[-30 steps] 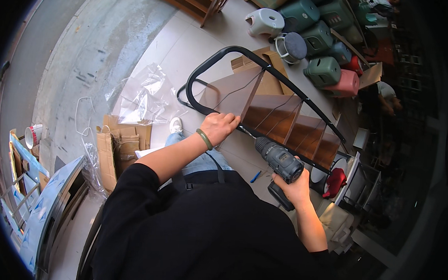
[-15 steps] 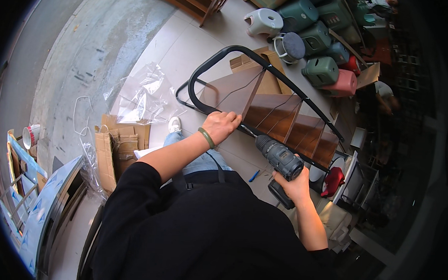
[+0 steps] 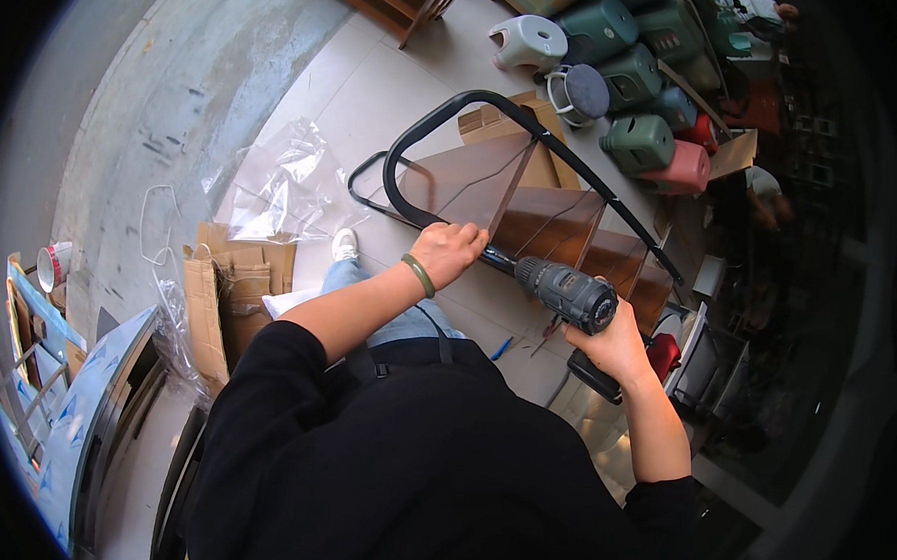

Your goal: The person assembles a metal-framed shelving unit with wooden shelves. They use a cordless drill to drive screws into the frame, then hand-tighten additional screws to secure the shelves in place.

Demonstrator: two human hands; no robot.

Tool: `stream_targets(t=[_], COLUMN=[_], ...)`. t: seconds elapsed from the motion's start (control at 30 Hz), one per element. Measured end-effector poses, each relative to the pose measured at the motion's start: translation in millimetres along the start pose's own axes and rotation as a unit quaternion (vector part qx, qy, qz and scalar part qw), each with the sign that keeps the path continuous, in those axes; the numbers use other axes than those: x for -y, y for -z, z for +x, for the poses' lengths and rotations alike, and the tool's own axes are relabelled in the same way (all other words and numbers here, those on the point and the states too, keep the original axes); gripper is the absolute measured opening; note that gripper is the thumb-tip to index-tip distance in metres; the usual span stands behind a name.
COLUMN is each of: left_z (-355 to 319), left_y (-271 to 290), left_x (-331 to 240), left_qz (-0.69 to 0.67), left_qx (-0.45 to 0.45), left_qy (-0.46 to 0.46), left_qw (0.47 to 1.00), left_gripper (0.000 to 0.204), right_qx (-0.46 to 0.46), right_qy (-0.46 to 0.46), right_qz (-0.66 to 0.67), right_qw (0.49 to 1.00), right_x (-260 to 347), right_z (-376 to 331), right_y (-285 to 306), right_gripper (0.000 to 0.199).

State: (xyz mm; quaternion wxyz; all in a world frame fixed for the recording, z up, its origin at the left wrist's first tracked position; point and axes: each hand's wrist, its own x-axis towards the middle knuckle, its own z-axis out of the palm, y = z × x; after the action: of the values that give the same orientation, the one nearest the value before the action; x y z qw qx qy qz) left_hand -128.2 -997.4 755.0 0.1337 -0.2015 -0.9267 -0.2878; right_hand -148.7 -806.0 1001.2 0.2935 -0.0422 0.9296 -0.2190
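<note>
Head view: left hand (image 3: 451, 255) has fingers close together, curled over the lower bar of a black curved tubular frame (image 3: 552, 139); thumb placement, cannot tell. Right hand (image 3: 621, 346) has fingers clamped round the grip of a dark grey pistol-shaped power drill (image 3: 568, 293), right of the left hand. Drill nose points left at the bar, just beside the left fingers; contact at the tip, cannot tell. Frame stands around brown glossy panels (image 3: 546, 227). Blue slim stick (image 3: 503, 348) on floor, below drill.
</note>
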Motion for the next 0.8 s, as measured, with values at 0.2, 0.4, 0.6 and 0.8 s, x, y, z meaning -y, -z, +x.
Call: stream_targets(t=[0.2, 0.4, 0.6, 0.8], left_z=[0.7, 1.0, 1.0, 0.2], left_y=[0.6, 2.0, 1.2, -1.2], left_x=[-0.6, -0.8, -1.4, -0.8], left_qz=[-0.001, -0.003, -0.006, -0.006], left_qx=[0.0, -0.001, 0.001, -0.004], left_qy=[0.0, 0.0, 0.001, 0.002], left_qw=[1.0, 1.0, 1.0, 1.0], left_gripper=[0.034, 0.034, 0.034, 0.034], right_qx=[0.016, 0.021, 0.012, 0.031], right_qy=[0.0, -0.026, -0.015, -0.019], right_qz=[0.005, -0.021, -0.02, -0.04], right_qw=[1.0, 0.999, 1.0, 0.999], right_x=[2.7, 8.2, 11.0, 10.6], right_z=[2.3, 3.8, 8.2, 10.3], right_y=[0.6, 0.2, -1.0, 0.7], right_gripper=[0.04, 0.039, 0.031, 0.04])
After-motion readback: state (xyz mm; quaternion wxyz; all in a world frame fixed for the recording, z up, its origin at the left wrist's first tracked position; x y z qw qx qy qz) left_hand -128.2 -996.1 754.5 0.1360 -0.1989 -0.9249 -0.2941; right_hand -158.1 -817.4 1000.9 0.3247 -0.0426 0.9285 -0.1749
